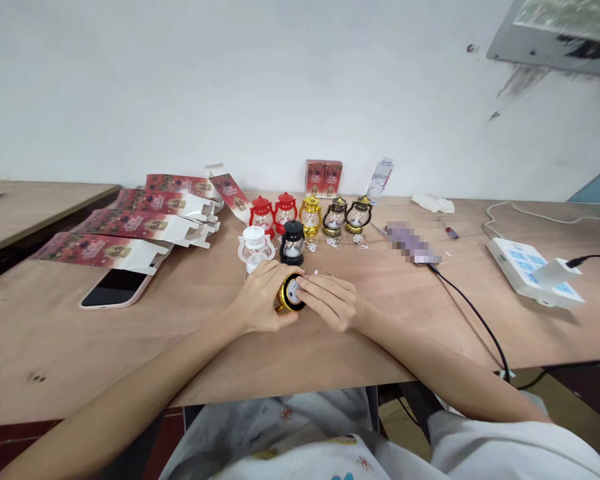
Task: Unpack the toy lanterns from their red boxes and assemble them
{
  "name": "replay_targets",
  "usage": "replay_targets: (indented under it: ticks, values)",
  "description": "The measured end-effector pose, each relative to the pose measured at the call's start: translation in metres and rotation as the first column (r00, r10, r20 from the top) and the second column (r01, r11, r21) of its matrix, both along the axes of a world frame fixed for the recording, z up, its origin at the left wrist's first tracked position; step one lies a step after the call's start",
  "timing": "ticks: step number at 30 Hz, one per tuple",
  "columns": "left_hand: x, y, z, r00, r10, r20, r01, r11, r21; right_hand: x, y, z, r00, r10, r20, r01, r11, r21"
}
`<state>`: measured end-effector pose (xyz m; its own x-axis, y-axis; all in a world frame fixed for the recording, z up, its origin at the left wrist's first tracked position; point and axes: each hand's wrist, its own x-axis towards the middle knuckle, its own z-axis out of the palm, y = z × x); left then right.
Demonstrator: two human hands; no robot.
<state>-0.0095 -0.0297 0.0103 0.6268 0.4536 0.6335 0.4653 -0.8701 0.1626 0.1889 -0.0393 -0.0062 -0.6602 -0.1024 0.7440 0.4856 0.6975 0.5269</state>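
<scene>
My left hand (263, 297) is wrapped around a small gold lantern (281, 301), tipped so that its black-rimmed base with a pale round centre faces me. Against that base press the fingertips of my right hand (331, 299), fingers held together; its thumb is hidden. Just beyond my hands stand a white lantern (256, 248) and a black lantern (293, 243). Behind these are two red lanterns (262, 217), another gold lantern (311, 215) and two bronze-coloured lanterns (335, 217). Small tagged pieces (332, 243) lie in front of the row.
Flattened red boxes (125, 225) overlap at left, partly over a phone (113, 288). Two upright red boxes (323, 179) and a clear bottle (381, 179) stand by the wall. At right lie a cabled purple device (411, 243), tissue (433, 203) and a white power strip (530, 270).
</scene>
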Motion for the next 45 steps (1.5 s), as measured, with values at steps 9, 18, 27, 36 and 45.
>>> replay_targets:
  ticks: [9, 18, 27, 36, 45]
  values:
    - [0.000, 0.001, -0.007, 0.998, -0.051, 0.025, 0.052, 0.998, -0.043, 0.001, 0.001, -0.001, 0.998, 0.013, 0.061, -0.020, 0.993, 0.114]
    - [-0.001, 0.003, -0.007, 0.999, -0.051, -0.004, 0.050, 0.998, -0.045, -0.008, 0.000, 0.001, 0.999, -0.022, 0.035, 0.017, 0.990, 0.140]
    - [0.000, 0.001, -0.005, 0.998, -0.057, -0.029, 0.056, 0.998, -0.018, -0.002, 0.003, -0.001, 0.996, 0.039, 0.080, -0.050, 0.988, 0.144]
    - [-0.001, 0.001, -0.005, 0.998, -0.035, -0.058, 0.033, 0.999, -0.035, 0.002, 0.007, 0.000, 0.993, 0.063, 0.096, -0.071, 0.994, 0.082]
    - [-0.002, 0.003, -0.007, 0.993, -0.026, -0.115, 0.021, 0.999, -0.039, 0.002, 0.012, 0.001, 0.979, 0.179, -0.098, -0.201, 0.928, -0.314]
